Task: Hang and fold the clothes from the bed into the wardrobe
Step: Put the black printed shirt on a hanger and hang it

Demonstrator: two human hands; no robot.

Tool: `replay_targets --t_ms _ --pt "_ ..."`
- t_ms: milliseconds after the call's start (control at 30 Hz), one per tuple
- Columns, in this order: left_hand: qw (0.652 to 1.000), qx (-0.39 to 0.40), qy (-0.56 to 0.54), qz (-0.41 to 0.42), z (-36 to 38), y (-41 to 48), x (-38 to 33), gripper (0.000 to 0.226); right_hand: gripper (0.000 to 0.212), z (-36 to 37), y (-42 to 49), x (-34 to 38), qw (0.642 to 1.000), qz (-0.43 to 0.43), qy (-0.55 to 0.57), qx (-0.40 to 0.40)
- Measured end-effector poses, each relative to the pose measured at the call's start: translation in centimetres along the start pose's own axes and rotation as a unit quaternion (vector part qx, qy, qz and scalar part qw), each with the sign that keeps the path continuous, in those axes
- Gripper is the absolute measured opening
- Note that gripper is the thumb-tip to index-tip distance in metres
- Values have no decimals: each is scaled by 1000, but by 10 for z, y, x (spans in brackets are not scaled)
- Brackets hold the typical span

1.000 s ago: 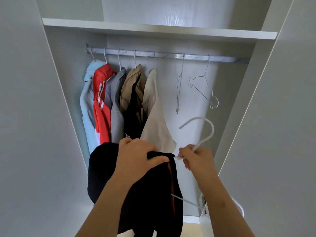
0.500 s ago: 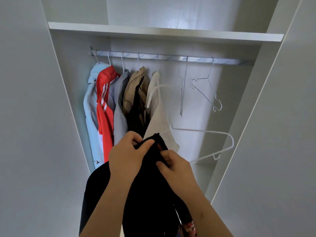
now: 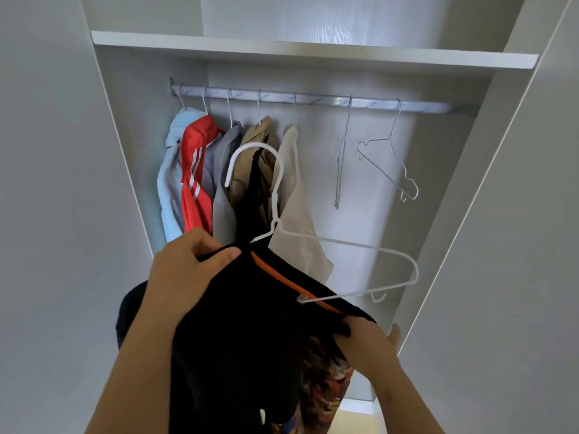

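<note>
A black garment (image 3: 250, 333) with an orange neck trim hangs half on a white wire hanger (image 3: 344, 245) in front of the open wardrobe. The hanger's left arm is inside the neck; its right arm and hook stick out bare. My left hand (image 3: 185, 277) pinches the collar at the top left. My right hand (image 3: 372, 343) grips the garment's edge at the lower right, below the hanger's bottom wire. The rail (image 3: 313, 98) runs across above.
Several garments hang at the rail's left end: light blue (image 3: 167, 189), red with white stripes (image 3: 195, 177), grey, tan and cream (image 3: 297, 214). Two bare wire hangers (image 3: 388, 164) hang on the right. A white shelf (image 3: 313, 54) sits above the rail. Wardrobe walls close in on both sides.
The hanger has turned upright with its left arm now inside the neck. My right hand moved from the collar down and right along the garment's edge. My left hand kept the collar.
</note>
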State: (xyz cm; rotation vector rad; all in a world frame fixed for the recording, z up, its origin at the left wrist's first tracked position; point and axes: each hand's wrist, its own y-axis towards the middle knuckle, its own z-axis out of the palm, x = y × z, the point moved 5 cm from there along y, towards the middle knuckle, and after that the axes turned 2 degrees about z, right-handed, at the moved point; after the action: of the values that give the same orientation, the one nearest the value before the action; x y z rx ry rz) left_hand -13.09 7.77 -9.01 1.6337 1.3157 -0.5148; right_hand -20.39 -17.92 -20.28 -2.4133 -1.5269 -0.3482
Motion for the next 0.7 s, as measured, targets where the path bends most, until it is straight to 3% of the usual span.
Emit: replay_targets --t_ms 100,267,467,600,700 --pt "999 9 40 4 -10 0 9 21 18 -6 4 -4 999 -10 36 -16" --pt "998 -47 28 -12 -27 -4 21 19 15 -14 6 -7 992 -53 101 -47" --pt "998 -48 -32 -2 -32 -8 26 16 29 -26 1 -17 933 63 333 -122" --pt "998 -22 -54 -8 -28 -9 33 21 86 -32 -5 -17 885 81 438 -135" --pt "998 -1 -66 -4 -28 -7 37 22 99 -41 -8 -17 878 52 453 -148"
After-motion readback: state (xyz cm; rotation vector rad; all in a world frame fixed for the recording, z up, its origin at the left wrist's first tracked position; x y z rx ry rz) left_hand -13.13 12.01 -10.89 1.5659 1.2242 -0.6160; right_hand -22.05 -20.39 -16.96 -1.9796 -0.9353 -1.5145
